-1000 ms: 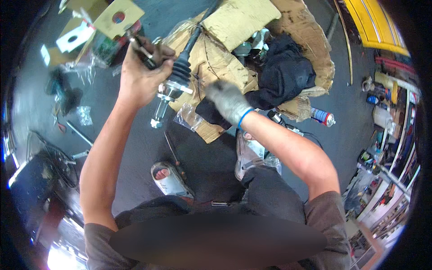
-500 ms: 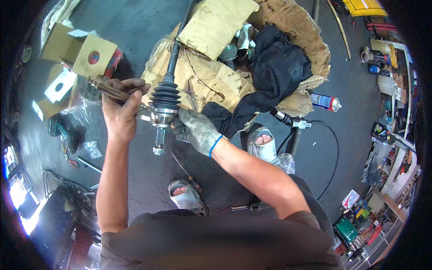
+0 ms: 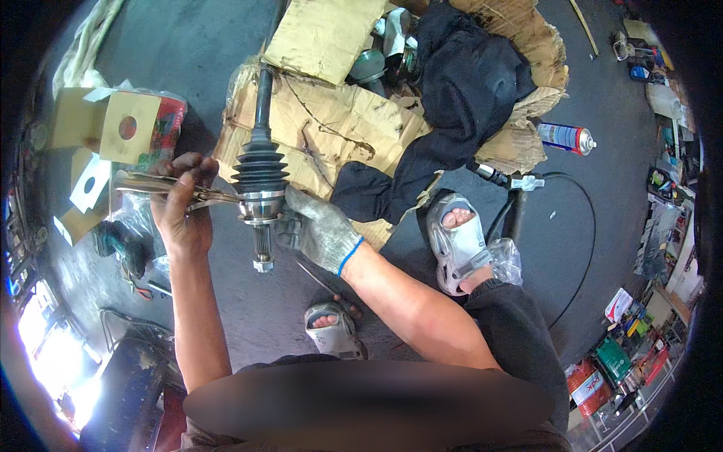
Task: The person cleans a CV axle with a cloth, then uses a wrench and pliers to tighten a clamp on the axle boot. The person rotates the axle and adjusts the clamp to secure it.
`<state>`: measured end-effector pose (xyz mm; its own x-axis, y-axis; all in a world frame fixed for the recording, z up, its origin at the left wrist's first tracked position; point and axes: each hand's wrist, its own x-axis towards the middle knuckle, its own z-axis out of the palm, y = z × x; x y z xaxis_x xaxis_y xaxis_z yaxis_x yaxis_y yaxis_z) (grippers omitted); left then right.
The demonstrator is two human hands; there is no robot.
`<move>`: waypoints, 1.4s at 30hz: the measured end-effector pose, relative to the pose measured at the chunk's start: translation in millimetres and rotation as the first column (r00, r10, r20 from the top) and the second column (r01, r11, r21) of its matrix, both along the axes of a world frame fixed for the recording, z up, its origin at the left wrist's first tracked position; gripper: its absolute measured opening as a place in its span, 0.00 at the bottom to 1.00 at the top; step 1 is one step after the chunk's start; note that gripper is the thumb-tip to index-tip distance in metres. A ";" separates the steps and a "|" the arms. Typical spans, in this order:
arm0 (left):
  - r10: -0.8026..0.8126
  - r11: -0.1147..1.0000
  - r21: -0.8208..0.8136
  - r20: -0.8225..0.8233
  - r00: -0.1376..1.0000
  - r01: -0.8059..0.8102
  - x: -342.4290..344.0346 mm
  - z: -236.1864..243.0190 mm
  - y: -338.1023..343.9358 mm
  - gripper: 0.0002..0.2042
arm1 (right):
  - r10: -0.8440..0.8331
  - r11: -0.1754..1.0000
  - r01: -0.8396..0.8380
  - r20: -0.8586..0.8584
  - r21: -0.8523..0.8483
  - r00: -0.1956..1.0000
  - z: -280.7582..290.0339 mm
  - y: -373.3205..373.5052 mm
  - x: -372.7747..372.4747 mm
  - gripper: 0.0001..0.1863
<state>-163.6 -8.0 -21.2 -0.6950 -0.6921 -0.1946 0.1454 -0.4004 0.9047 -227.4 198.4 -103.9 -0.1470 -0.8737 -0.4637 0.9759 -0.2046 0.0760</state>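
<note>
Beyond both hands, flattened cardboard sheets (image 3: 331, 128) cover the concrete floor (image 3: 173, 45), with a black cloth (image 3: 452, 98) heaped past the right hand. A small cardboard box (image 3: 124, 124) sits just beyond the left hand. The CV axle shaft (image 3: 260, 173) stands upright between the hands. The gloved right hand (image 3: 320, 230) grips its joint housing; the bare left hand (image 3: 181, 207) squeezes pliers (image 3: 177, 187) whose tips touch the boot clamp.
</note>
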 end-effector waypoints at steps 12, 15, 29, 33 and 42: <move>0.206 0.917 0.355 -0.028 0.978 -0.183 10.9 -10.7 -6.5 0.16 | -0.047 0.980 0.092 -0.238 0.179 0.970 25.8 -1.8 -0.8 0.23; 0.295 0.845 0.493 -0.105 0.950 -0.208 16.2 -16.9 -15.7 0.11 | 0.266 0.907 0.078 -0.705 0.415 0.658 27.6 -2.5 2.9 0.18; 0.311 0.860 -0.461 0.813 0.493 0.217 140.5 -67.4 42.6 0.41 | -0.005 0.822 0.269 -0.465 0.502 0.885 34.4 -11.4 15.3 0.10; 0.265 0.787 -0.394 0.911 0.316 0.475 171.1 -80.7 79.0 0.48 | 0.082 0.759 0.254 -0.475 0.600 0.876 31.9 -10.2 15.8 0.08; -0.160 0.768 -0.306 0.759 0.631 0.563 21.8 9.0 62.0 0.48 | 0.087 0.812 0.280 -0.581 0.512 0.809 31.1 -8.9 15.2 0.09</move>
<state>-141.8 53.9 -12.3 -0.7242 -0.5408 -0.4279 -0.6167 0.2301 0.7528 -212.1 189.5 -72.8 -0.6030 -0.4552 -0.6551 0.7718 -0.1250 -0.6234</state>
